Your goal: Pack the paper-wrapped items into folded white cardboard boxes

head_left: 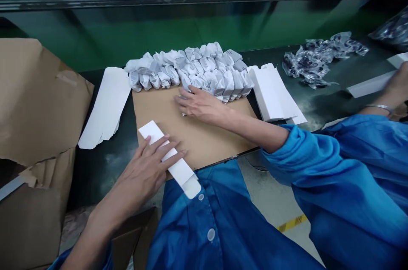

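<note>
My left hand [156, 157] is closed over a narrow white carton [182, 172], its fingers lying across the upper face. The carton slants over the front edge of a brown cardboard sheet [204, 142], and an end flap sticks out at its lower end. My right hand [199, 104] is palm down at the front of a pile of white-wrapped packets [191, 68]. Its fingers are bent around a wrapped packet [184, 114], mostly hidden beneath the hand; only a small pale bit shows. The other packets sit in close rows along the sheet's back edge.
Flat white cartons [106, 106] lie left of the sheet, and more white cartons [269, 91] lie right. A big cardboard box [35, 104] stands far left. Crumpled clear plastic bags [318, 59] lie back right. A co-worker's hand [397, 87] is near another white carton [371, 84].
</note>
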{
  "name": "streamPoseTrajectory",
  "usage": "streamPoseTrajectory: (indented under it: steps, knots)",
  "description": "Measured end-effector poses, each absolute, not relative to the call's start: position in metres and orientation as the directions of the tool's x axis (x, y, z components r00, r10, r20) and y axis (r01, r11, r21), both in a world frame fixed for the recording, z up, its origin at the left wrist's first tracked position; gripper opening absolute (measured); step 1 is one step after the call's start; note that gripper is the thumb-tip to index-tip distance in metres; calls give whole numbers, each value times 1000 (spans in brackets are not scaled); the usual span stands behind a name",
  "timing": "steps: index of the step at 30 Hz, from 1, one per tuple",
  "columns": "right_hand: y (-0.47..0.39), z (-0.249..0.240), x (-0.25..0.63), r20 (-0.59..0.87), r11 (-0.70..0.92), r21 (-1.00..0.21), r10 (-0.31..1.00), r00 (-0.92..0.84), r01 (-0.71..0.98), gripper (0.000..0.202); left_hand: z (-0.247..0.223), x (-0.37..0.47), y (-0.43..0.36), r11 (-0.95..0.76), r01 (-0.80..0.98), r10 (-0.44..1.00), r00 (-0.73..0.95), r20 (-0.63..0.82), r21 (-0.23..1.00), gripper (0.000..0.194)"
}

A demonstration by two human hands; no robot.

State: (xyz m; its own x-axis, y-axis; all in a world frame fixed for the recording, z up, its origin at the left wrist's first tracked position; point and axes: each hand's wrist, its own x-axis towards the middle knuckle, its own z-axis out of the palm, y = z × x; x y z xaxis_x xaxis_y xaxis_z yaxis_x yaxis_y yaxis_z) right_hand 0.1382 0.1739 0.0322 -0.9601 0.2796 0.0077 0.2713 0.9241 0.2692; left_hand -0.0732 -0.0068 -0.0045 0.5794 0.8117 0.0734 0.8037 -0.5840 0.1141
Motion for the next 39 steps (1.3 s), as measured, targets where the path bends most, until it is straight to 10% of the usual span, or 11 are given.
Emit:
streamPoseTrajectory:
  steps: [7,13,17,24,30,36,39]
  knots:
    - [143,37,157,-158,880,-169,420,-894,444,27,-11,-88,-10,-305,950,944,293,153,62,57]
    - [123,33,155,-38,765,173,635,-772,621,43,-4,-65,-2,-441,877,897,426,118,191,61]
    - [124,39,154,-96,869,172,484,-870,465,34,-10,-57,11,-538,832,842,535,63,135,45]
    - [108,42,212,-135,768,130,640,-756,627,18,-18,-68,8,-515,840,857,506,99,170,50]
    - [100,16,226,5,714,-131,694,-720,688,41,-15,-65,7,-558,795,830,536,153,239,39]
    - [95,23,209,50,578,-720,594,-803,383,40,-14,-60,6,-575,777,818,539,200,257,32]
    - [90,20,197,25,573,-743,541,-840,347,23,-15,-58,6,-613,745,790,573,217,263,30]
